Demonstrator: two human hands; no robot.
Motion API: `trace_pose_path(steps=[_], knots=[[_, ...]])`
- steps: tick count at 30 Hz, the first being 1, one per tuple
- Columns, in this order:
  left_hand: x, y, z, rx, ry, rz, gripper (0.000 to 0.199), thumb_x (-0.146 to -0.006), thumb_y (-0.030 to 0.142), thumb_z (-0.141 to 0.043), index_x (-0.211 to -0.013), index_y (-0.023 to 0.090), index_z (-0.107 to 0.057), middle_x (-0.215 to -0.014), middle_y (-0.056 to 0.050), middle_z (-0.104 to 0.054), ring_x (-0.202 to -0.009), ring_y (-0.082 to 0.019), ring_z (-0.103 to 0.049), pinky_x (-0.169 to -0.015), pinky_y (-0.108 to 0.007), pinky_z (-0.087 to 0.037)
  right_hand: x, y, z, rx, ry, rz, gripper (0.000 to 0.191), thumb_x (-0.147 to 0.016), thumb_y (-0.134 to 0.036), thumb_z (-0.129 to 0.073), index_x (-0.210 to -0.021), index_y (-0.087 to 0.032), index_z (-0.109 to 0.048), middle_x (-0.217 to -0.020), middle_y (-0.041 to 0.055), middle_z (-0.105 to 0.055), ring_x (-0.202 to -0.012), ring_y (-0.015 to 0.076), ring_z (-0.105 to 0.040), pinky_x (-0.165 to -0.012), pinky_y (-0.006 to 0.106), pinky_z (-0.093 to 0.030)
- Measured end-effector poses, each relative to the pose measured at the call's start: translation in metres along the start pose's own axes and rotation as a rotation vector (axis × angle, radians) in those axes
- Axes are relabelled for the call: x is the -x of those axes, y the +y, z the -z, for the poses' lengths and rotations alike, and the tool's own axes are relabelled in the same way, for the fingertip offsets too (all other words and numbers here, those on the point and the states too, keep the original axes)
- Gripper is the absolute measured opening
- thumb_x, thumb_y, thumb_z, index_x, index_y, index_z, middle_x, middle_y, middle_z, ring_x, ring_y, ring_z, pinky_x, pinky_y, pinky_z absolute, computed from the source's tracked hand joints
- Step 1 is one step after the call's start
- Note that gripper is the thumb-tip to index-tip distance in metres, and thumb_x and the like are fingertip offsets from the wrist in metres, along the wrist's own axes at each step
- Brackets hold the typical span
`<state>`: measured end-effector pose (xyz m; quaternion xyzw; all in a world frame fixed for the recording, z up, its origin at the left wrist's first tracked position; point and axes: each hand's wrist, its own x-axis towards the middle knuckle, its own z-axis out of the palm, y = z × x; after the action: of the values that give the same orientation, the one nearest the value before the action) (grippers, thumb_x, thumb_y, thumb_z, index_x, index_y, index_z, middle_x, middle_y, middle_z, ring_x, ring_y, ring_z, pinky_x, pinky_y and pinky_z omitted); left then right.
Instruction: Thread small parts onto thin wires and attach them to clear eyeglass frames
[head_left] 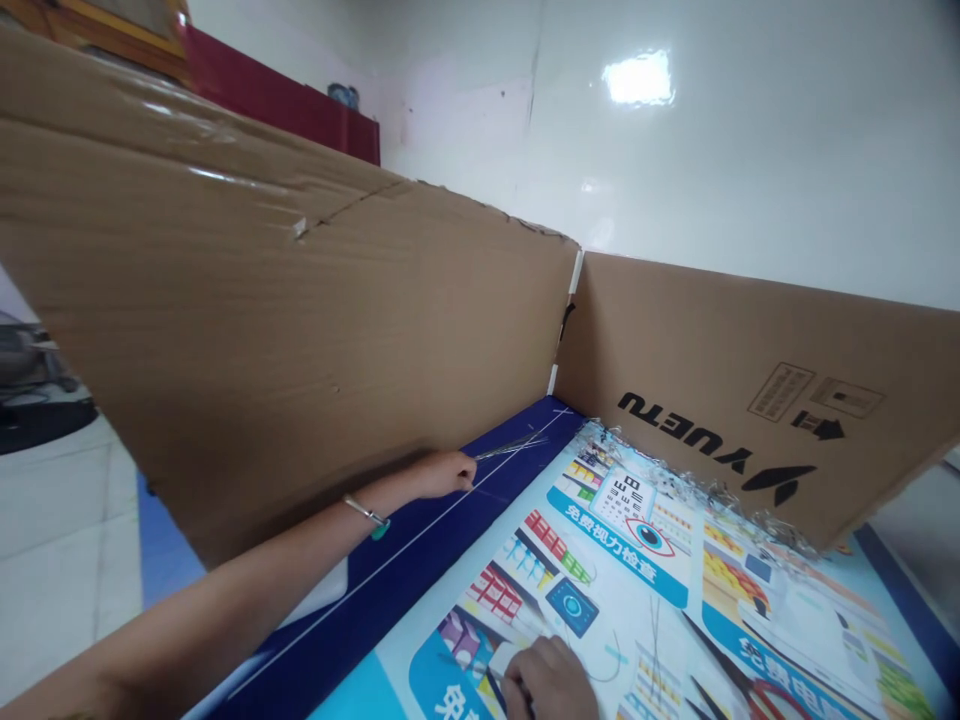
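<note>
Far left, blurred: grey machinery (22,370) above a tiled floor (52,560), too dim to identify. A tall corrugated cardboard sheet (225,320) stands across the view and hides whatever lies behind it; only the top of a red cabinet (285,100) shows above. My left hand (442,475), a metal bangle (366,513) on the wrist, rests on the navy band of a printed poster board (622,560), just beside the foot of the cardboard. The fingertips (463,464) touch slim metal blades (510,448); whether they grip them I cannot tell. My right hand (547,680) is curled closed on a thin dark shaft (495,688), and the lower frame edge cuts the hand off. Printed panels run between the two hands. Further right, red-handled scissors (757,700) lie on the poster, handles also cut off. A second cardboard sheet (750,400), joined to the first by white tape (574,270), stands at the far edge, with ragged foil (675,480) along its foot. Behind it: a white tiled wall (750,130).
</note>
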<state>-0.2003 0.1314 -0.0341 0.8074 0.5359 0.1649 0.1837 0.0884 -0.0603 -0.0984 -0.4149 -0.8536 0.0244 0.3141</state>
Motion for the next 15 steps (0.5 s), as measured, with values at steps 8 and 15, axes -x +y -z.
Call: trace_pose_path(steps=[8, 15], knots=[[0.027, -0.016, -0.007, 0.051, -0.180, -0.028, 0.005, -0.064, 0.025, -0.063, -0.066, 0.021, -0.065, -0.063, 0.004, -0.062, -0.058, -0.012, -0.052, -0.055, -0.020, -0.034, -0.004, -0.003, 0.004, -0.025, -0.005, 0.030, 0.020, -0.081, -0.022, -0.042, -0.063, -0.021, -0.050, -0.061, -0.0006, -0.054, -0.059, 0.0133, -0.047, -0.058, 0.026, -0.030], [0.017, -0.019, 0.010, 0.091, -0.142, -0.011, 0.014, -0.072, 0.029, -0.056, -0.069, 0.018, -0.064, -0.065, 0.003, -0.062, -0.061, -0.011, -0.051, -0.058, -0.019, -0.035, -0.002, -0.002, 0.001, -0.013, -0.037, 0.000, 0.019, -0.081, -0.022, -0.043, -0.063, -0.021, -0.050, -0.061, -0.0008, -0.052, -0.059, 0.0136, -0.047, -0.057, 0.026, -0.028]])
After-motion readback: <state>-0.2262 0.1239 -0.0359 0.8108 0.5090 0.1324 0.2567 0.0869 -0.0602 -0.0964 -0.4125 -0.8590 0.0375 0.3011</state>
